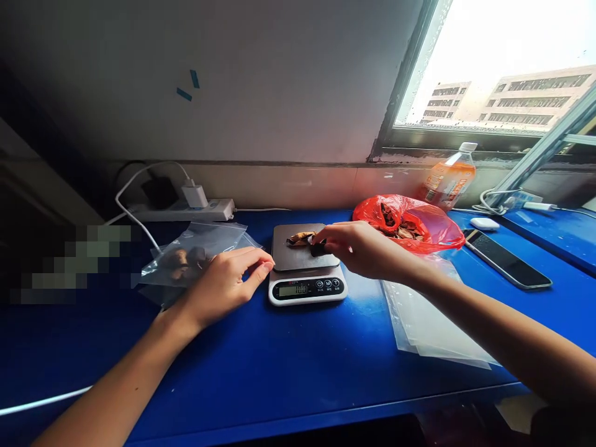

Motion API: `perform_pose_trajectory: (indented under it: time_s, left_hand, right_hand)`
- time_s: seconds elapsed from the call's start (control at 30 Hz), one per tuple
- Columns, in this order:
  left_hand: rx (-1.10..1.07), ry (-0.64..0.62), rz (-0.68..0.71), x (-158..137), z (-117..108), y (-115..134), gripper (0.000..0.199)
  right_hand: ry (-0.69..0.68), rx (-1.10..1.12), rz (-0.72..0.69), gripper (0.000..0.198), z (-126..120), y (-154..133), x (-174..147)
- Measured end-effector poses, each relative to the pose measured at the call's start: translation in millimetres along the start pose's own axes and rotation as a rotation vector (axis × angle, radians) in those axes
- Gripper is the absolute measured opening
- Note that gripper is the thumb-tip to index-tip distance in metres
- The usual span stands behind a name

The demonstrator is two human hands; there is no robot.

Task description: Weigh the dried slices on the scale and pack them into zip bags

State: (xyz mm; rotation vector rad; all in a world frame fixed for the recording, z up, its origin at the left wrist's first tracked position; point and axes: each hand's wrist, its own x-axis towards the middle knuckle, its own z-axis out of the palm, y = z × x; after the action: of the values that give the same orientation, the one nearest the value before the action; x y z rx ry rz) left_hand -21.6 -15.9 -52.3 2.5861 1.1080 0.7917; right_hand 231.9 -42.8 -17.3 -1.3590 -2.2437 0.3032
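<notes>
A white kitchen scale (pixel 307 290) with a metal plate stands in the middle of the blue table. Pale-and-dark dried mushroom pieces (pixel 300 239) lie on its plate. My right hand (pixel 358 247) reaches over the plate's right side, its fingers pinched on a dark dried mushroom (pixel 318 249). To the left of the plate, my left hand (pixel 235 279) has its thumb and forefinger tips together, with nothing visible between them. Behind that hand lies a clear zip bag (pixel 209 239) containing brown mushroom pieces. An open red plastic bag (pixel 442 231) at the back right holds many more.
Flat clear bags (pixel 433 316) lie under my right forearm. Farther right are a phone (pixel 510 261) and a white earbud case (pixel 484 223). An orange drink bottle (pixel 454 177) stands by the window. At the back left, a power strip (pixel 209 210) carries a charger and a white cable.
</notes>
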Motion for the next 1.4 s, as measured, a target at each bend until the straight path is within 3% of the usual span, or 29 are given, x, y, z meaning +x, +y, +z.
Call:
perform_pose_trajectory:
  time_s: [0.13,0.27,0.37,0.43,0.5,0.67,0.83,0.97,1.1,1.23,1.4]
  left_hand:
    - [-0.003,-0.008,0.020,-0.4,0.5,3.2,0.028]
    - [-0.013,-0.026,0.024,-2.0,0.2,6.0,0.029]
    - [-0.005,-0.053,0.027,-2.6,1.0,6.2,0.029]
    - [0.008,-0.068,0.024,-2.0,2.6,5.4,0.030]
    - [0.014,-0.083,0.022,-0.9,4.6,4.3,0.031]
    - [0.001,-0.098,0.002,0.6,6.6,2.2,0.032]
    - [-0.018,-0.056,-0.031,2.3,2.4,5.4,0.034]
    - [-0.026,-0.051,-0.034,3.8,1.6,7.9,0.033]
    - [-0.013,-0.065,-0.024,2.8,3.5,8.0,0.030]
    - [-0.011,-0.045,-0.020,0.9,2.8,8.0,0.030]
    - [-0.023,-0.020,-0.011,1.2,-0.5,8.4,0.032]
  right_hand:
    - [0.053,0.028,-0.001,0.027,-5.0,4.7,-11.2]
    - [0.316,-0.012,0.045,0.025,-27.3,42.3,-43.9]
    - [0.486,0.027,0.293,0.027,-43.7,88.9,-70.6]
    - [0.531,0.071,0.489,0.030,-49.6,118.9,-84.1]
    - [0.548,0.103,0.576,0.035,-50.5,142.2,-91.2]
    - [0.509,0.116,0.579,0.033,-44.6,162.1,-82.1]
    - [0.499,-0.072,0.487,0.023,-53.5,137.6,-87.3]
    - [0.254,-0.227,0.315,0.021,-56.2,116.6,-114.1]
    - [0.016,-0.372,0.266,0.016,-40.0,123.6,-130.6]
    - [0.045,-0.470,0.317,0.015,-22.6,144.2,-131.3]
    - [0.086,-0.477,0.328,0.014,-20.9,159.4,-128.3]
